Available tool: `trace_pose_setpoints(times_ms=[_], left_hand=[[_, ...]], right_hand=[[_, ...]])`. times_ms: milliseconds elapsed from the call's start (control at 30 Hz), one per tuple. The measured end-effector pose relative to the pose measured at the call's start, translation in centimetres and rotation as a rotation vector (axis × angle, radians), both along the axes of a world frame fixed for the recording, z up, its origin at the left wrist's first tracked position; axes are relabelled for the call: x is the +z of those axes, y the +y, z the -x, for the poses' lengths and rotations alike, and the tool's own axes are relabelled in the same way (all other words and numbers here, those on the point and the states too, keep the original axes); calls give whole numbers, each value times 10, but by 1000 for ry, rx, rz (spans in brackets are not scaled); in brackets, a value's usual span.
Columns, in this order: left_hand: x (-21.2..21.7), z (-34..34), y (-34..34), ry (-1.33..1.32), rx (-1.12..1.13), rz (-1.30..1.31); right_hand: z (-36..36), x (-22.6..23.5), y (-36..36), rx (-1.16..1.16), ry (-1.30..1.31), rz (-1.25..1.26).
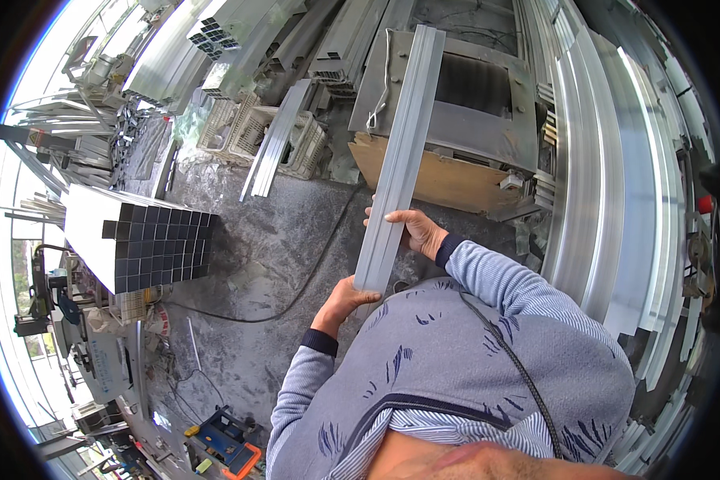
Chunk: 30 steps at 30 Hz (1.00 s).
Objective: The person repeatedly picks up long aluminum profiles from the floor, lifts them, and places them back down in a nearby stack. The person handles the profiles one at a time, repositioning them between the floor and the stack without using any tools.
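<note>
Head view: person is standing over a grey concrete floor [296, 240], holding a long silver aluminium profile [400, 152] that is running from near the chest up and away toward a metal machine table [488, 120] with a wooden panel [432, 180] on its near side. The profile's far end is lying over the table top; its near end is sitting at the left hand.

Left hand [346, 300] is gripping the near end of the profile, fingers curled around its bottom edge, thumb side up against the metal. Right hand [416, 232] is clasping the profile further up on its right edge, fingers wrapped over the face, palm against the side. Both hands are closed on the same piece, well apart along its length.

Person is wearing a blue-grey striped long-sleeve top; a dark cord [512, 360] is crossing the chest.

To the left a stack of dark square tubes [156, 244] is lying on the floor, ends facing the camera. White plastic crates [252, 128] are sitting beyond it, more profiles leaning over them. Long aluminium lengths [608, 200] are piled along the right. A black cable [296, 296] is snaking over the floor. An orange and blue tool [228, 448] is lying near the lower edge.
</note>
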<state>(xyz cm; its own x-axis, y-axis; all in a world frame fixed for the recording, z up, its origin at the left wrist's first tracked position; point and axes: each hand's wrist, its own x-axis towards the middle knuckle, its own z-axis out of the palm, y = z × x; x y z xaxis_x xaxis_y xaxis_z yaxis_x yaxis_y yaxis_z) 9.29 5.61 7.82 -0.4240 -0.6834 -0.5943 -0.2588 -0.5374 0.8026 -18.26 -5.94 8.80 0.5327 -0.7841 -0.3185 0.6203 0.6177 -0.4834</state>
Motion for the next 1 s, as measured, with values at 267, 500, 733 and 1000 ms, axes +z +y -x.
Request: trace_pose_setpoints(times_ms=[267, 500, 733, 1000], left_hand=[[1, 58, -65, -62, 1, -82], [-14, 148, -177, -84, 6, -74], [-14, 236, -286, -103, -2, -39], [-28, 241, -333, 7, 47, -112]], right_hand=[[44, -58, -59, -90, 64, -208], [110, -63, -182, -561, 1319, 454], [169, -44, -329, -556, 2037, 744], [169, -54, -379, -531, 2120, 810]])
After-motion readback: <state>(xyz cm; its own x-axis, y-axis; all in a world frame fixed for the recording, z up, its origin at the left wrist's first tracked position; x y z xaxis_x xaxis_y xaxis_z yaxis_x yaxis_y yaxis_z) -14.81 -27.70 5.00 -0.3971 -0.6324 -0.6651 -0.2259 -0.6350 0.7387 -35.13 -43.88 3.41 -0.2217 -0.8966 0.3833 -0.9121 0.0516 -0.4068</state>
